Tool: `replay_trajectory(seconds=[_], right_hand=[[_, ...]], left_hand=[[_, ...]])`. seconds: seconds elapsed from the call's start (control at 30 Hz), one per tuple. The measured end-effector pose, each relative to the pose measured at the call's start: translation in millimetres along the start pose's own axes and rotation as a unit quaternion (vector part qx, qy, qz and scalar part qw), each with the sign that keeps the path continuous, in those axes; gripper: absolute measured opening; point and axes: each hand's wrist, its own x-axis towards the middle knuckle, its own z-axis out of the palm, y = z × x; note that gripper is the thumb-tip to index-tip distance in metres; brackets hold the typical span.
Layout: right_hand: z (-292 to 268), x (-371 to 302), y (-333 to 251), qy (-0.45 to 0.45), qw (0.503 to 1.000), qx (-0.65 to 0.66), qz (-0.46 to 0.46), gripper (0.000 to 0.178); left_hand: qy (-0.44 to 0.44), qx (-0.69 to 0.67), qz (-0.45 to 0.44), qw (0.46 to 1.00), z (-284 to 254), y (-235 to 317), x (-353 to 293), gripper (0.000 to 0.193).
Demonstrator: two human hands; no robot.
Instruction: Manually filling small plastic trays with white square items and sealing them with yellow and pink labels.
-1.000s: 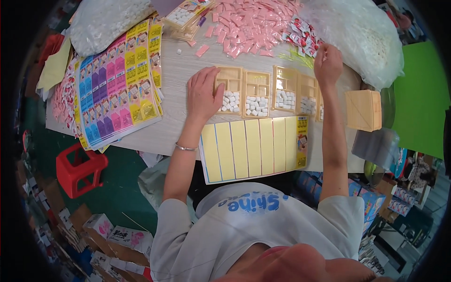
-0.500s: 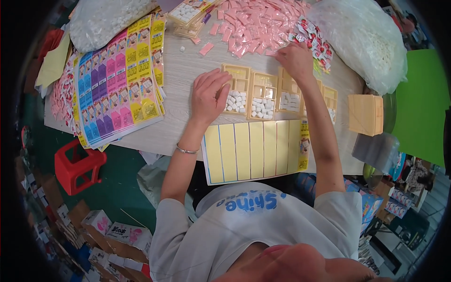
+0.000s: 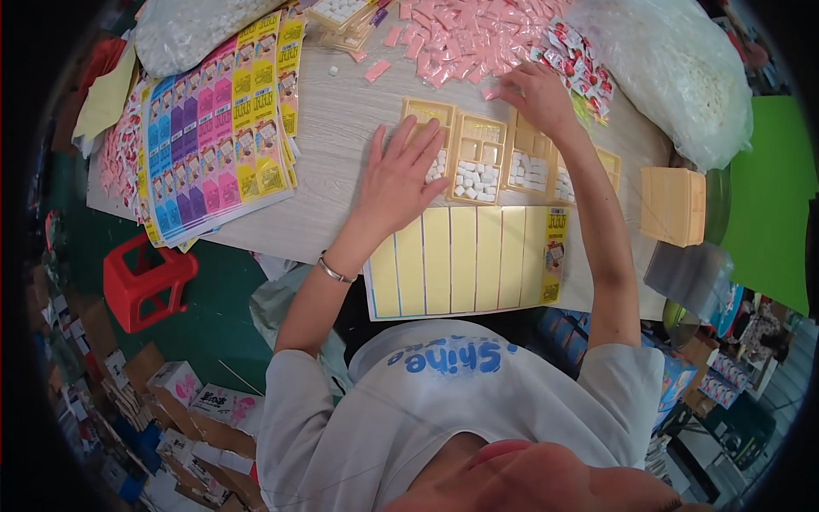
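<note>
My left hand [image 3: 399, 177] lies with fingers spread over the leftmost cream plastic tray [image 3: 429, 109], covering much of it. Beside it a second tray [image 3: 479, 128] has white pellet-like pieces [image 3: 478, 181] in its near compartment. My right hand [image 3: 539, 101] is above the far end of a third tray [image 3: 526, 192], thumb and fingertips closed on a small pink packet [image 3: 491, 90]. More trays with white pieces stand partly under my right forearm. Just beyond my right hand, a heap of pink packets [image 3: 465, 38] meets a pile of red-and-white sachets [image 3: 578, 60].
A yellow striped card sheet [image 3: 461, 264] lies at the near table edge. Printed colourful sheets [image 3: 213, 145] are stacked at left. Bags of white pieces [image 3: 200, 34] and pale contents [image 3: 670, 77] sit at the far corners. Stacked trays [image 3: 672, 205] stand right; a red stool [image 3: 149, 282] is on the floor.
My left hand has moved right and its fingers have spread over the leftmost tray. My right hand has drawn slightly nearer, a pink packet at its fingertips. The view has shifted a little.
</note>
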Motion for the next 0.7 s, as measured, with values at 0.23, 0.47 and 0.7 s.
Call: replay_trajectory(seconds=[0.23, 0.47, 0.7], right_hand=[[-1.7, -18.4, -3.9, 0.053, 0.994, -0.091, -0.035, 0.013], [-20.2, -3.8, -99.8, -0.002, 0.997, 0.039, 0.06, 0.019], [-29.5, 24.7, -62.6, -0.04, 0.975, 0.04, 0.215, 0.011]], left_hand=[[-0.059, 0.02, -0.032, 0.998, 18.4, 17.2, -14.6, 0.082], [-0.006, -0.024, -0.04, 0.999, 0.7, 20.3, 3.6, 0.077], [0.103, -0.035, -0.062, 0.992, 6.0, -4.3, 39.4, 0.023]])
